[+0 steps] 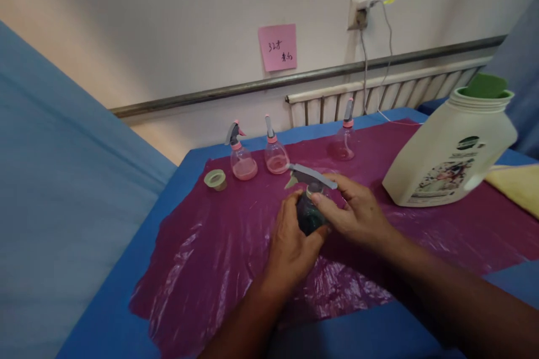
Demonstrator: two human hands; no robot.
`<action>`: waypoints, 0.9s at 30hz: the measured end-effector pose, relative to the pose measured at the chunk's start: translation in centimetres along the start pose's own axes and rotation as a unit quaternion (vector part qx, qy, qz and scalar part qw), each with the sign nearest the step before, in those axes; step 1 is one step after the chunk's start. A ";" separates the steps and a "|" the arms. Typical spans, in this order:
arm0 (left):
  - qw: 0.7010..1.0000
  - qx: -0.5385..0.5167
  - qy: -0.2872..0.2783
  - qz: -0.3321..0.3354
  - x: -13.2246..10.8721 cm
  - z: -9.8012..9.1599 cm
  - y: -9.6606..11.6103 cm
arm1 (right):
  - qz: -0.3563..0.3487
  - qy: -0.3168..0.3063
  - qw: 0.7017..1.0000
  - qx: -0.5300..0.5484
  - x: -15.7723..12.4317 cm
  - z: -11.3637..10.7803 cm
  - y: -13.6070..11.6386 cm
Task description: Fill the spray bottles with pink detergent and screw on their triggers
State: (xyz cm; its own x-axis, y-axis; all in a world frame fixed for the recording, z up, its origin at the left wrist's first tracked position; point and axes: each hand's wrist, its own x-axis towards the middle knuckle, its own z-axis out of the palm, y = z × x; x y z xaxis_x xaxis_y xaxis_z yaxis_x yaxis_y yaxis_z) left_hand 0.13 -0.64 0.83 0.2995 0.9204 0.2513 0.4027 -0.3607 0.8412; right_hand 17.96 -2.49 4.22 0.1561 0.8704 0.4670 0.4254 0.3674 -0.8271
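Shows two bare grips, the left grip [291, 247] and the right grip [357, 214], broad across the backs with knuckles and finger creases plain. Carries each on an uncovered forearm, the left forearm [248, 320] and the right forearm [457, 297], both blurred toward the lower edge.

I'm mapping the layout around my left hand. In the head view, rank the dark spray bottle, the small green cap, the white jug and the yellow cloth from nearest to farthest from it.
1. Dark spray bottle, held in the left hand.
2. Small green cap, off to the back left.
3. White jug, to the right.
4. Yellow cloth, far right edge.
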 end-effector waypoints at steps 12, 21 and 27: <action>0.998 -0.037 -0.053 0.020 0.2 -0.1 0.4 | 0.056 0.004 0.996 0.074 -0.1 1.3 0.7; 0.999 -0.020 -0.047 -0.013 0.0 -0.4 0.5 | 0.094 0.033 0.989 0.107 -0.4 2.0 1.9; 0.997 -0.046 -0.059 -0.019 0.1 -0.2 0.4 | 0.065 -0.043 0.986 0.147 -0.3 1.3 1.2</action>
State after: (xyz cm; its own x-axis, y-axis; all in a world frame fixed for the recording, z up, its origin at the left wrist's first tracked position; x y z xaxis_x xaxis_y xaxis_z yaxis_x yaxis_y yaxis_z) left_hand 0.10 -0.63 1.27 0.3871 0.9070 0.1659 0.3364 -0.3064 0.8905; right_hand 17.26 -1.83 2.66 0.1108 0.9365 0.3327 0.1273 0.3186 -0.9393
